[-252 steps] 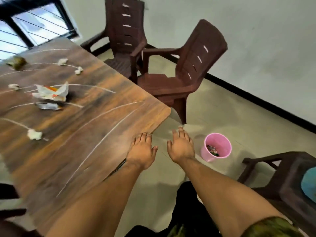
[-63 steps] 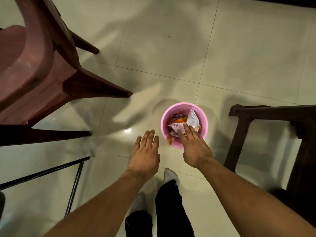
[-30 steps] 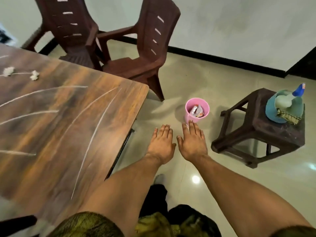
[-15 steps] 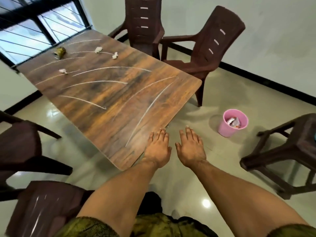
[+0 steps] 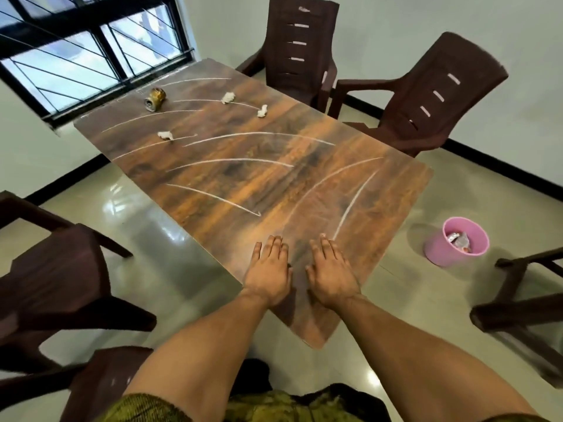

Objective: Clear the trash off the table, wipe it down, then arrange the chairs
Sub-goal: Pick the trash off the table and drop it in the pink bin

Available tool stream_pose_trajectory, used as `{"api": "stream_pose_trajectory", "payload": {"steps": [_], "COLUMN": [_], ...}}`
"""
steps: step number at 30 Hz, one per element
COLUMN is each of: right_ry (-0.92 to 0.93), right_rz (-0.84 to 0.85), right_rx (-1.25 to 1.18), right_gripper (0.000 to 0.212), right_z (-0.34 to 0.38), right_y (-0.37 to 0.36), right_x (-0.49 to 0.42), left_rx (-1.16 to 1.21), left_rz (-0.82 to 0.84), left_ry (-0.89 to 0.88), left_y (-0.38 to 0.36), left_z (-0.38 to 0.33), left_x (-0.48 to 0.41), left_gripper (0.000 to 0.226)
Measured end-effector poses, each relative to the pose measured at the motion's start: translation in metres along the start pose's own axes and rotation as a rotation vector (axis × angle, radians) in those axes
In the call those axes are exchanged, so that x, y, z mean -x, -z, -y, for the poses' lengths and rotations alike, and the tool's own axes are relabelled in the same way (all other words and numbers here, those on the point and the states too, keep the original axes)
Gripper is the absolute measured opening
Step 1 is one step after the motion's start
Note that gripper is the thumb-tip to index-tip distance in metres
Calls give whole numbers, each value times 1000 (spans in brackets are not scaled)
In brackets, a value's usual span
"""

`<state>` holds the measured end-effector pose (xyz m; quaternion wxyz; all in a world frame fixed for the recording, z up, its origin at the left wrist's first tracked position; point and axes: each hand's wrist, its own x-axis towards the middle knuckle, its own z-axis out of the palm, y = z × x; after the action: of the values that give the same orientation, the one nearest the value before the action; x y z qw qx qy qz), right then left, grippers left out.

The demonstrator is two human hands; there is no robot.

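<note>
Trash on the far end of the wooden counter point(image 5: 249, 166) near the window point(image 5: 91, 50): 1 crushed can point(image 5: 154, 99) lying on its side, and 3 crumpled white paper scraps. The first scrap point(image 5: 228, 97) sits right of the can, the second scrap point(image 5: 262, 111) just beyond it toward the counter's right edge, the third scrap point(image 5: 165, 135) nearer, by the left edge. White curved streaks run across the counter top. At the near corner, both hands are out flat, palms down, side by side. The left hand point(image 5: 269, 274) has its grip spread open, fingers straight, nothing in it. The right hand point(image 5: 332, 274) is the same, grip open and empty. Whether the palms touch the wood or hover, I cannot tell. Out on the tiled floor to the right stands the pink bin point(image 5: 457, 241), wrappers inside. 2 dark brown chairs stand at the far right, an upright chair point(image 5: 300, 50) and an angled chair point(image 5: 426, 95). A dark stool point(image 5: 524, 303) sits far right, and more dark chairs point(image 5: 54, 284) on the left.
</note>
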<state>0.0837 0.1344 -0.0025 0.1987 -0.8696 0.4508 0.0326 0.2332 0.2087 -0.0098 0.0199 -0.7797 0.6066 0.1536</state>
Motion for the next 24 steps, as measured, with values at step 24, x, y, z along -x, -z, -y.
{"api": "stream_pose_trajectory", "payload": {"steps": [24], "right_ry": [-21], "right_rz": [-60], "right_rx": [0], "right_gripper": [64], "right_z": [172], "right_y": [1], "right_x": [-183], "left_rx": [-35], "left_rz": [-32], "left_ry": [-50], "left_y": [85], "left_z": [209], "left_x": [-107], "left_gripper": [67]}}
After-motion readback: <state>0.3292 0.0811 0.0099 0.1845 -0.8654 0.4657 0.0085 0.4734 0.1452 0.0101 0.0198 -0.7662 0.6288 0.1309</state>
